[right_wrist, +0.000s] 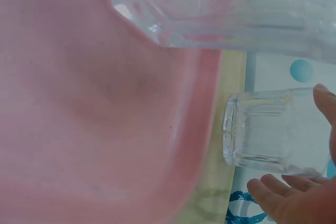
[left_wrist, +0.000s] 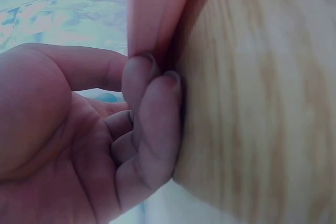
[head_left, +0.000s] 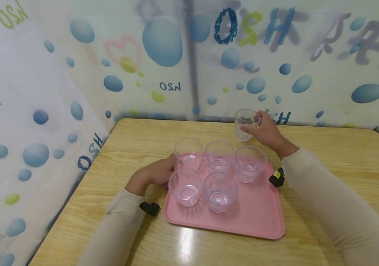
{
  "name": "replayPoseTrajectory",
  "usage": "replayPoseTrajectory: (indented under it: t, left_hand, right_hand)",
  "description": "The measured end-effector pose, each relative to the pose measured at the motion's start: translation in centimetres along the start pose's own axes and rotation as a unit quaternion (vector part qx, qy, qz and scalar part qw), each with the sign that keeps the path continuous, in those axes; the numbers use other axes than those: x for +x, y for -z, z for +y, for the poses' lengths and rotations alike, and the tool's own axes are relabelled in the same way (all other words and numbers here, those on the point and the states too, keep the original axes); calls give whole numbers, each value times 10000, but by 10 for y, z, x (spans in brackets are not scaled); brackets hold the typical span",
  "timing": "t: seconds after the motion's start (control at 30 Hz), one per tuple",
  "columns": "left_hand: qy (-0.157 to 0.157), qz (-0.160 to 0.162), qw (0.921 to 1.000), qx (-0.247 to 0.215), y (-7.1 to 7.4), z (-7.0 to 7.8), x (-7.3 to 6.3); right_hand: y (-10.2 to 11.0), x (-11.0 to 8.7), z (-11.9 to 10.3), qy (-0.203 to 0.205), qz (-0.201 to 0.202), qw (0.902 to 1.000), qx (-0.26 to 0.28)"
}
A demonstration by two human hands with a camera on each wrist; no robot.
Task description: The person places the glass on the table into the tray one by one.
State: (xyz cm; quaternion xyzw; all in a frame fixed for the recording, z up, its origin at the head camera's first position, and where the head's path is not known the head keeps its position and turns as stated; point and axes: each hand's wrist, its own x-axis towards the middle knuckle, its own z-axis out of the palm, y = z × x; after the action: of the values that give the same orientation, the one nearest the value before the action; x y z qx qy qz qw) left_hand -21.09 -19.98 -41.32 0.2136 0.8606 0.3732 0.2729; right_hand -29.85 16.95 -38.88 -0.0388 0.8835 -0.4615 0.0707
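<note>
A pink tray (head_left: 259,214) lies on the wooden table, bearing several clear tumblers. They form a back row with tumblers at left (head_left: 188,151), middle (head_left: 219,157) and right (head_left: 250,162), and a front row with one tumbler (head_left: 186,188) beside another (head_left: 220,192). My left hand (head_left: 161,171) grips the tray's left edge; in the left wrist view its curled fingers (left_wrist: 157,124) meet the rim close to the tabletop. Behind the tray, my right hand (head_left: 267,131) holds another clear tumbler (head_left: 243,127) upright, thumb and fingers on opposite sides. Whether its base touches the table cannot be told.
The wooden table (head_left: 335,162) backs onto a wall (head_left: 206,74) printed with blue drops and lettering. Another wall (head_left: 36,122) runs along the left side. The tray's front right part shows bare pink surface.
</note>
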Motion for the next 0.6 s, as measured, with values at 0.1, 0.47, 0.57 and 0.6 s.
replayPoseTrajectory:
  t: [0.1,0.47,0.57,0.6]
  left_hand:
    - [20,28,10000,34,0,-1,0]
    - [-110,8,9999,-103,-1,-2,1]
    - [63,84,9998,-145,-2,-1,0]
    - [115,107,9997,-169,-3,0,0]
  right_hand:
    - [0,-2,2,33,51,9999,92]
    - [10,-16,4,254,306,9989,258]
    - [12,-23,4,294,377,9983,324]
    - [13,-26,4,312,401,9981,352]
